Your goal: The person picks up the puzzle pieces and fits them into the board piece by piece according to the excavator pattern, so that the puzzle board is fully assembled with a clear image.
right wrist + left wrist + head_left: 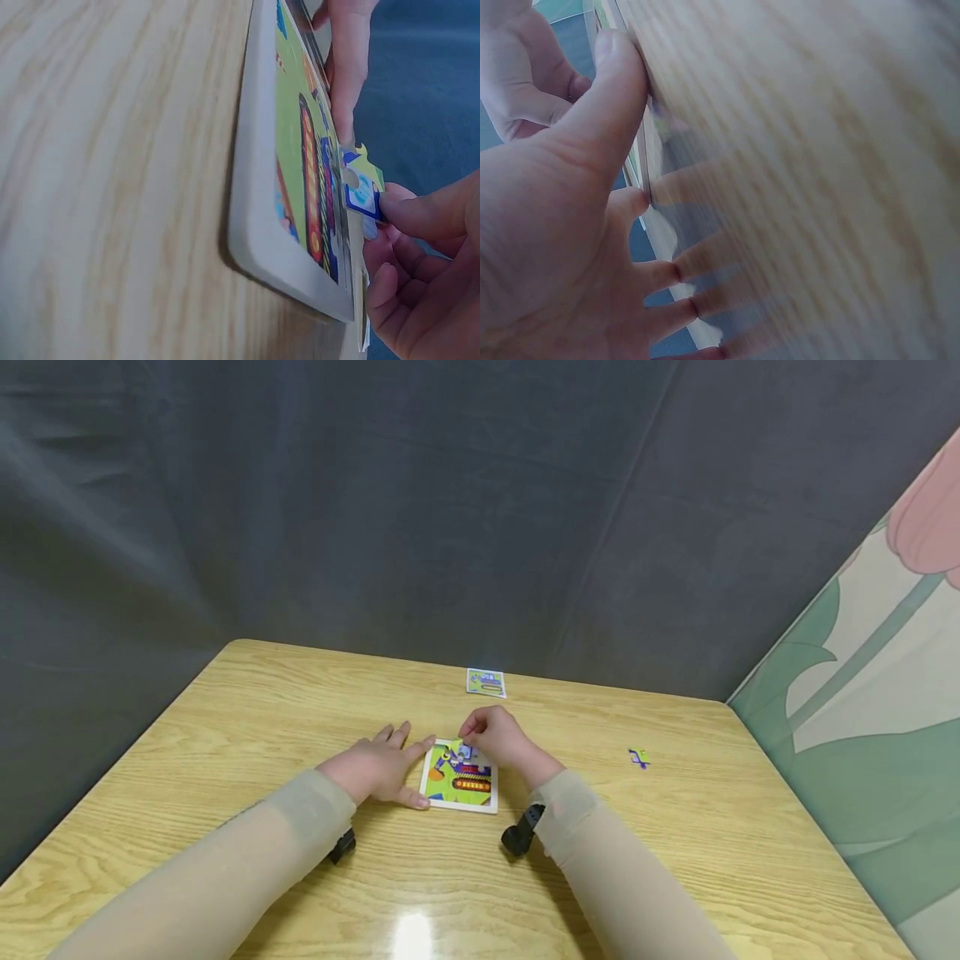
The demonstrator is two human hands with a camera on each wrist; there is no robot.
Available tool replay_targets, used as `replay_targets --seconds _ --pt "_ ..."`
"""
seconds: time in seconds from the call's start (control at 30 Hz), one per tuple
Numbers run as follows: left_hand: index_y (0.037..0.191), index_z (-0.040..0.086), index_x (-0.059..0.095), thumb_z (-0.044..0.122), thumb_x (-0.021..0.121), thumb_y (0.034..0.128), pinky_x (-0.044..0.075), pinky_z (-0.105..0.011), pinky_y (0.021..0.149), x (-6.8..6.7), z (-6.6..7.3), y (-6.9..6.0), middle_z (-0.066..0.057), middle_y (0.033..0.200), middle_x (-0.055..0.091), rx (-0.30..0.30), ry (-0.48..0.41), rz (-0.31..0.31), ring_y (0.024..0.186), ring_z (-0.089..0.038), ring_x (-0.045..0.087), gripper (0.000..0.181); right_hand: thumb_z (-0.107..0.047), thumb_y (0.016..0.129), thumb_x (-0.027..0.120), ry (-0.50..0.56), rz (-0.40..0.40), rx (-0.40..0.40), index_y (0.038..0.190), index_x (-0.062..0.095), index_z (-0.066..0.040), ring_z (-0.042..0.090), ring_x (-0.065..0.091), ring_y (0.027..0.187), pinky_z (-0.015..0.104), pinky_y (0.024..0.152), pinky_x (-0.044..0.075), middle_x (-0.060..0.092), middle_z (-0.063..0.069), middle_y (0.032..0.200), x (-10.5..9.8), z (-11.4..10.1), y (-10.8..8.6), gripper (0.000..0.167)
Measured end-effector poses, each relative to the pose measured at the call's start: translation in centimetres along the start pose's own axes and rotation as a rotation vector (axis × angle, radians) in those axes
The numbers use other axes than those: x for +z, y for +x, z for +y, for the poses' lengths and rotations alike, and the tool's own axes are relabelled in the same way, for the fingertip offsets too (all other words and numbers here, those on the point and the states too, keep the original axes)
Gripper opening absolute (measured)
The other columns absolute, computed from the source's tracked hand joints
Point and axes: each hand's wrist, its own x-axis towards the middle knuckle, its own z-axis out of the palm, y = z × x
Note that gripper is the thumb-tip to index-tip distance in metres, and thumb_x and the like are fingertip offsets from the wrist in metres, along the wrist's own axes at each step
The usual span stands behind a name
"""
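A small jigsaw puzzle in a white frame tray [463,808] lies on the table, its picture a digger with a red and yellow track on green. At its left side my left hand [375,768] rests with fingers spread, thumb and forefinger touching the frame. My right hand [504,743] is over the far right part of the tray. Between thumb and fingers it pinches a puzzle piece [364,193], blue, yellow-green and white, tilted up above the picture. The tray's far right corner is partly hidden by that hand in the head view.
Behind the tray lies a small picture card [486,682] with a similar digger. One loose puzzle piece [639,758] sits off to the right on the wooden table [300,693]. A dark curtain [420,510] hangs along the far edge, and a flowered cloth [862,693] on the right.
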Motion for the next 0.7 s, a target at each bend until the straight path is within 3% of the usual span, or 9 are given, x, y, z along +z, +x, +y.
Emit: replay_targets --seconds 0.27,0.7 --pt "0.160 0.023 0.018 0.065 0.064 0.0830 0.023 -0.063 0.110 -0.01 0.08 0.07 -0.022 0.162 0.008 0.005 0.005 0.005 0.146 -0.045 0.010 0.099 0.001 0.094 0.065 -0.073 -0.013 -0.021 0.088 0.069 -0.007 0.019 0.057 0.079 0.029 0.070 0.049 0.062 0.005 0.084 0.41 0.28 0.13 0.011" --pt "0.160 0.023 0.018 0.066 0.063 0.0830 0.023 -0.061 0.111 0.16 -0.07 0.18 -0.022 0.162 0.008 -0.002 0.012 0.003 0.146 -0.044 0.010 0.099 0.004 0.089 0.071 -0.089 -0.061 -0.064 0.092 0.068 -0.008 0.020 0.056 0.081 0.030 0.074 0.049 0.061 0.005 0.086 0.41 0.48 -0.30 0.013"
